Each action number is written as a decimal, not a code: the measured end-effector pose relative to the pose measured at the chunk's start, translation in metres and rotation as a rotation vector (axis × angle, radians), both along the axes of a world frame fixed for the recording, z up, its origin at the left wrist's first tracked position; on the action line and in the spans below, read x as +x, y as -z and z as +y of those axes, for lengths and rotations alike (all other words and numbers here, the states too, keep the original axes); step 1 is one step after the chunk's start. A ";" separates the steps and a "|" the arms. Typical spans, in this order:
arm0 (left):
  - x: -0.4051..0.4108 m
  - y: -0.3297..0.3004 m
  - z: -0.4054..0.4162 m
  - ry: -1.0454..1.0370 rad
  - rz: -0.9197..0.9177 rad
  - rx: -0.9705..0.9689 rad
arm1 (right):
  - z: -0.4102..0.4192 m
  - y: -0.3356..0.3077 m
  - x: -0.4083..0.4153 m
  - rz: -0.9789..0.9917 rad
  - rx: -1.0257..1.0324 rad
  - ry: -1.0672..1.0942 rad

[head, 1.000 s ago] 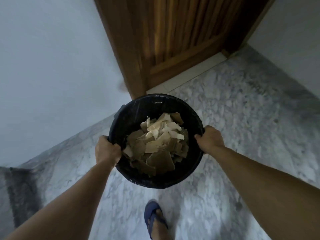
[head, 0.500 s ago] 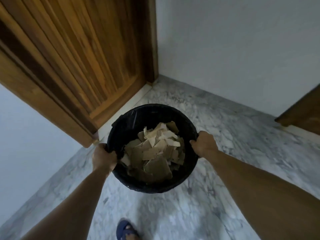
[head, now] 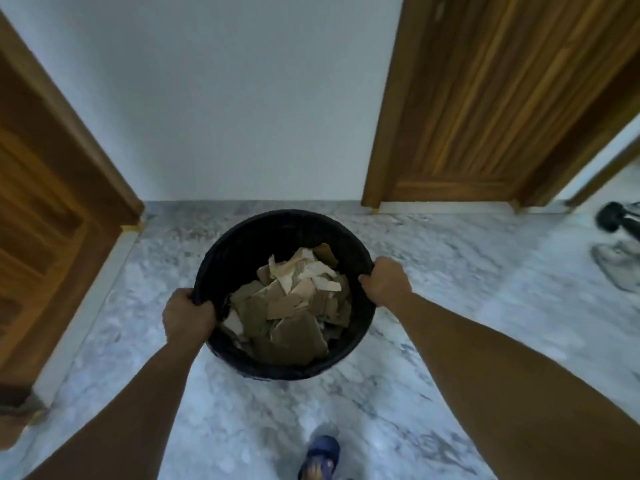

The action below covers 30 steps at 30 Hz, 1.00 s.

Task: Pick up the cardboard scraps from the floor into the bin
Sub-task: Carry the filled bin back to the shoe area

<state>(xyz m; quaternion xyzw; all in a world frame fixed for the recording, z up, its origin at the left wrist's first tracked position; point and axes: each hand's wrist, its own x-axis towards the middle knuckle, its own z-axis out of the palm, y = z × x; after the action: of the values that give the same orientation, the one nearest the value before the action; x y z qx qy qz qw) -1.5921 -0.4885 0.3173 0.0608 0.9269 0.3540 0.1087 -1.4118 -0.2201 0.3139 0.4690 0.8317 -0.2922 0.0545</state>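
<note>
The cardboard scraps [head: 291,306] lie heaped inside the black bin [head: 242,244], brown torn pieces at the bottom and paler, curled ones piled toward the far side. The heap sits well below the rim, so nothing looks likely to spill while the bin is carried.

The bin hangs above the marble floor [head: 450,271], lifted between the two hands. The left hand [head: 188,315] has its grip closed over the near-left part of the rim, fingers curled inside the wall. The right hand [head: 386,280] has its grip closed on the rim at the opposite side. Holding it at two opposed points keeps the wide mouth level and facing up, which suits a load of loose, light pieces.

No scraps show on the visible stretch of floor, so the gathering seems finished or nearly so; I judge that the bin is being carried somewhere rather than filled.

Ahead stands a plain white wall [head: 242,98], with a wooden door [head: 485,98] to the right and another wooden door [head: 41,220] at the left. A foot in a blue sandal [head: 320,455] shows at the bottom edge. At the far right, blurred dark and grey objects [head: 620,244] rest on the floor; what they are cannot be told.
</note>
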 end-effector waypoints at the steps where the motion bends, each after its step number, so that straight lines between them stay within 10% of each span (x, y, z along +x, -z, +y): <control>1: 0.004 0.000 0.015 0.037 -0.013 0.013 | 0.008 -0.004 0.015 -0.008 -0.006 0.044; 15: 0.135 -0.017 0.215 0.527 -0.113 0.127 | 0.070 -0.035 0.254 -0.042 0.006 0.670; 30: 0.489 -0.027 0.381 0.942 -0.085 0.093 | 0.098 -0.067 0.638 0.203 -0.207 1.258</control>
<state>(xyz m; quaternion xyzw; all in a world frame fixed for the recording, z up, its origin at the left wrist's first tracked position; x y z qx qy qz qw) -1.1029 -0.1077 0.3447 0.4650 0.7764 0.3093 0.2923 -0.7738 -0.1224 0.3809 0.8293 0.3665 -0.3899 -0.1610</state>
